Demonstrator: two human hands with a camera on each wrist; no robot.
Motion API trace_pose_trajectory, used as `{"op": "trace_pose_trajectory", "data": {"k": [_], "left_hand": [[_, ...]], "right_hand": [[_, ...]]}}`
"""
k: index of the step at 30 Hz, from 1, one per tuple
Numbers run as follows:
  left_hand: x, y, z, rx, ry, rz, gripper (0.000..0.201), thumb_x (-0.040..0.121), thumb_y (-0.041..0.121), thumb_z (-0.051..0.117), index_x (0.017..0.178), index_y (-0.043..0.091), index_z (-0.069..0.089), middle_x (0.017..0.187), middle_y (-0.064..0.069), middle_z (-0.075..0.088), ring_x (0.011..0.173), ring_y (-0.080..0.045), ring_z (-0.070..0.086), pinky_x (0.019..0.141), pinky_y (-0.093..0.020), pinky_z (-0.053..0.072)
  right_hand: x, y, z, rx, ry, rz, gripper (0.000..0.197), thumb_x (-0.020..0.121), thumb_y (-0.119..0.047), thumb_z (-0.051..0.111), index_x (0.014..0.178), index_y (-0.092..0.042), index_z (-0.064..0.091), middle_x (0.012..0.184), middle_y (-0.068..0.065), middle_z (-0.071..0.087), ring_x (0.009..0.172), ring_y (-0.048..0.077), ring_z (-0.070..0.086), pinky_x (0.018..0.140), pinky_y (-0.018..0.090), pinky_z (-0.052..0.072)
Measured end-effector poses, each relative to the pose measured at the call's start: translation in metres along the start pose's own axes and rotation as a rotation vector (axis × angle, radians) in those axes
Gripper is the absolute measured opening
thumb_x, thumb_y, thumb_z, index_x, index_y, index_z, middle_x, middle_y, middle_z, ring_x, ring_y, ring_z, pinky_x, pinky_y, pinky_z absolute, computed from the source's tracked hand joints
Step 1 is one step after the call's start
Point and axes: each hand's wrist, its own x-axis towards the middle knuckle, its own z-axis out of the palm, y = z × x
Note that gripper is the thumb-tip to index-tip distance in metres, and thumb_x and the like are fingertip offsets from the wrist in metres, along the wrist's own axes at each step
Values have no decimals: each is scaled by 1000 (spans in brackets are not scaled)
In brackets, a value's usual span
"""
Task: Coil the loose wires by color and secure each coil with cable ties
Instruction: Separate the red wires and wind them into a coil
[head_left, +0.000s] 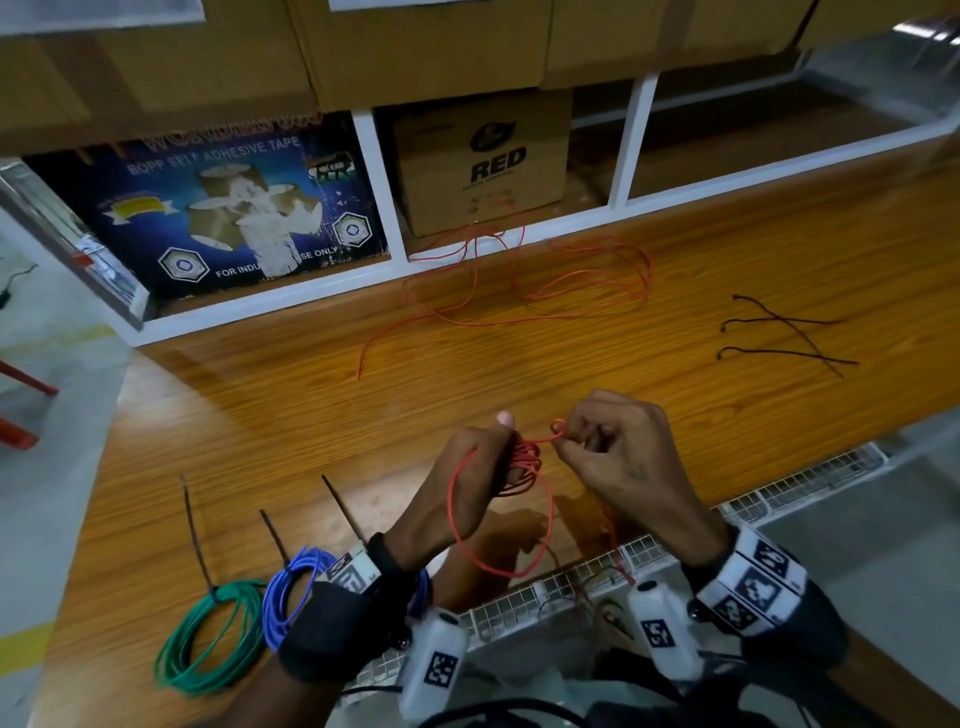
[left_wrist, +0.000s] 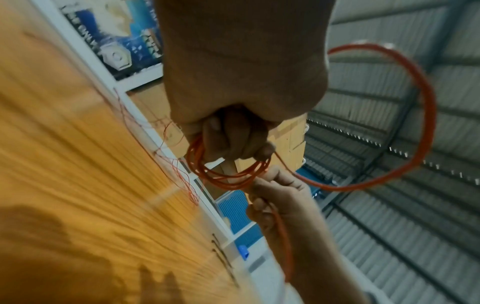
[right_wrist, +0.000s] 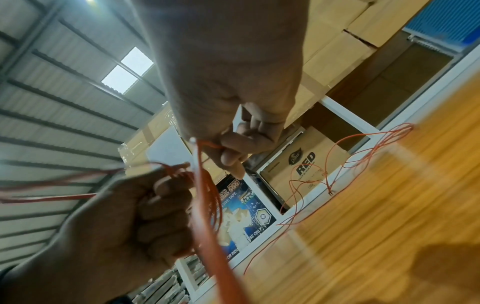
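**Red wire going round the hand**

The red wire (head_left: 524, 460) looks thin, light and bendy. It will likely spring open if it is let go, so the best place to hold it is right where the loops bunch together.

The left hand (head_left: 470, 486) is closed tight around that bunch, with the thumb sticking up. One big loose loop hangs down below this hand, toward the wrist.

The right hand (head_left: 613, 447) is just beside the left one. Its fingers are curled, and the fingertips (right_wrist: 228, 147) pinch the wire near a tiny curl at the top.

The rest of the red wire (head_left: 524, 280) lies in a messy heap on the wooden table (head_left: 260, 395), far ahead of both hands.

The spare cable ties (head_left: 784, 332) lie well off to the right of the right hand. The green coil (head_left: 208, 639) and blue coil (head_left: 288, 592) lie by the left wrist, each already tied.
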Motion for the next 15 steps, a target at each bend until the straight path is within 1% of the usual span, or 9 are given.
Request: {"op": "trace_pose_trajectory", "data": {"k": [2, 3, 5, 7, 9, 10, 12, 13, 15], "left_hand": [[-2, 4, 2, -205, -38, -56, 63, 105, 43, 32, 56, 6, 45, 45, 2, 35, 41, -13, 29, 45, -19, 28], [-3, 7, 3, -342, -63, -97, 58, 102, 41, 36, 54, 11, 47, 44, 1, 32, 38, -13, 26, 42, -20, 26], [-8, 9, 2, -759, -145, -243, 47, 97, 37, 45, 53, 18, 51, 42, 5, 22, 35, -10, 19, 40, -19, 21], [-12, 5, 1, -1183, -318, -305, 37, 97, 28, 52, 62, 16, 57, 46, 6, 21, 38, -13, 18, 43, -24, 21], [-13, -2, -1, -1438, -469, -277, 28, 99, 19, 55, 72, 12, 60, 50, 4, 26, 42, -15, 23, 47, -28, 23], [-13, -4, 0, -1465, -476, -280, 27, 100, 18, 56, 74, 11, 60, 50, 3, 26, 42, -15, 24, 48, -28, 23], [-12, -6, 2, -1415, -402, -354, 32, 100, 21, 53, 69, 13, 57, 48, 5, 23, 40, -14, 20, 45, -27, 22], [-13, -4, 2, -1340, -348, -397, 36, 100, 24, 51, 65, 15, 56, 47, 6, 20, 39, -13, 16, 43, -26, 20], [-11, -4, -2, -1161, -237, -484, 44, 99, 30, 45, 57, 19, 51, 42, 9, 18, 38, -12, 9, 41, -24, 13]], "right_hand": [[1, 0, 3, -45, 41, -76, 28, 83, -2, 80, 67, -17, 62, 72, -3, 55, 58, 11, 49, 50, 19, 38], [1, 2, 4, -82, 59, -140, 24, 86, -4, 78, 71, -15, 63, 74, -4, 54, 59, 8, 47, 52, 17, 38], [3, 10, 5, -168, 102, -253, 19, 92, -7, 72, 74, -9, 64, 76, -2, 52, 61, 9, 45, 53, 18, 39], [8, 21, 4, -256, 191, -336, 18, 92, -2, 73, 76, -5, 65, 74, 3, 51, 59, 12, 44, 49, 25, 39], [12, 26, 5, -330, 250, -394, 19, 90, 1, 75, 74, -3, 64, 72, 6, 50, 56, 13, 41, 47, 26, 36], [13, 27, 7, -353, 268, -407, 20, 89, 1, 76, 74, -3, 63, 72, 7, 50, 57, 12, 40, 48, 24, 34], [15, 30, 10, -310, 239, -345, 23, 88, 1, 76, 74, -6, 60, 75, 3, 50, 60, 12, 42, 51, 26, 37], [17, 31, 10, -246, 179, -272, 26, 88, 0, 77, 73, -11, 58, 77, 0, 50, 63, 14, 46, 54, 30, 41], [19, 29, 7, -98, -13, -80, 27, 85, -6, 80, 75, -20, 59, 82, -6, 56, 75, 13, 57, 65, 34, 50]]}}
